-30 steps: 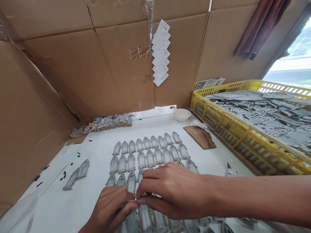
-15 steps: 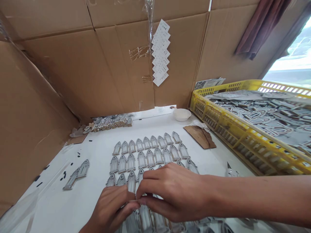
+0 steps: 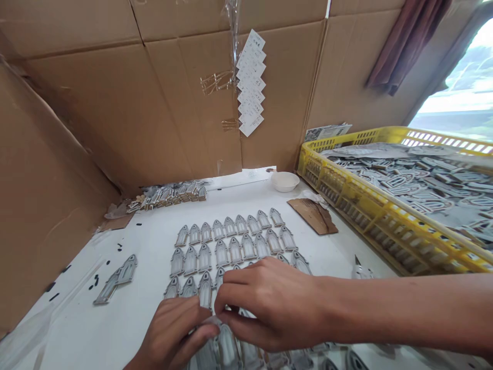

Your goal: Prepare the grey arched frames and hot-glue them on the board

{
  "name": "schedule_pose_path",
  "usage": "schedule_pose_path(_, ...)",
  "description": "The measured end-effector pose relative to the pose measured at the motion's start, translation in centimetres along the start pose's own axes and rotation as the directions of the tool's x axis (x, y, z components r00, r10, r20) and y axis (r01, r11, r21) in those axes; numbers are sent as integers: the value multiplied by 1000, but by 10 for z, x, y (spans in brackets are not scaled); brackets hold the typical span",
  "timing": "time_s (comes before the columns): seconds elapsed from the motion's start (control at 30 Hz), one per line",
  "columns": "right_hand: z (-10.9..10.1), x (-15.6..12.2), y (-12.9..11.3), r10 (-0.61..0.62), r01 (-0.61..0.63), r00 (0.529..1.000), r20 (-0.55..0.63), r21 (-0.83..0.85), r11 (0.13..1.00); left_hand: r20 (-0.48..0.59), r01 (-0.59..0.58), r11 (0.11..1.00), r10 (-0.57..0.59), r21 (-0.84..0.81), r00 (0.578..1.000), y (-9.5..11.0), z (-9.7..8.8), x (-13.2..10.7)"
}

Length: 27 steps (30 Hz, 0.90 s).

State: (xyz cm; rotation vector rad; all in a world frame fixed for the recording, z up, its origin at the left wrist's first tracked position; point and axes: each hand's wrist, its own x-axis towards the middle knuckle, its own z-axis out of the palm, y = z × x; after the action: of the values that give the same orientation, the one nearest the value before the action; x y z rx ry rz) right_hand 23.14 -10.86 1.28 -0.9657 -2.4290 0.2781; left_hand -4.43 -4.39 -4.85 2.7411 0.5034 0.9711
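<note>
Rows of arched pieces [image 3: 248,246], white counter [image 3: 152,262].
Left hand [image 3: 173,326] and right hand [image 3: 267,303] close together above; cannot tell what they grip.

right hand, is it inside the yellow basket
No, the right hand is over the arched pieces beside the left hand, and the yellow basket stands off to the right.

Daylight is pouring through the opening [image 3: 462,85] at upper right, washing it out; clear tape [image 3: 232,46] is catching glints, the left cardboard panel [image 3: 46,180] is sitting dimmer, and lens distortion is stretching the yellow plastic crate [image 3: 354,198].
</note>
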Motion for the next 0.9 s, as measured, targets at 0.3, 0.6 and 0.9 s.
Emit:
schedule_pose_path(0.3, -7, 4, -6, 230, -226, 973, 14, 256, 940, -117, -28, 990, 45, 141, 992, 3, 6, 6)
schedule_pose_path(0.6, -14, 10, -4, 484, -473, 868, 108, 474, 742, -177, 48, 987, -20, 151, 984, 0, 12, 3)
schedule_pose_path(0.9, -16, 12, -4, 537, -523, 831, 147, 538, 661, -202, 42, 988, -11, 148, 979, -1, 15, 3)
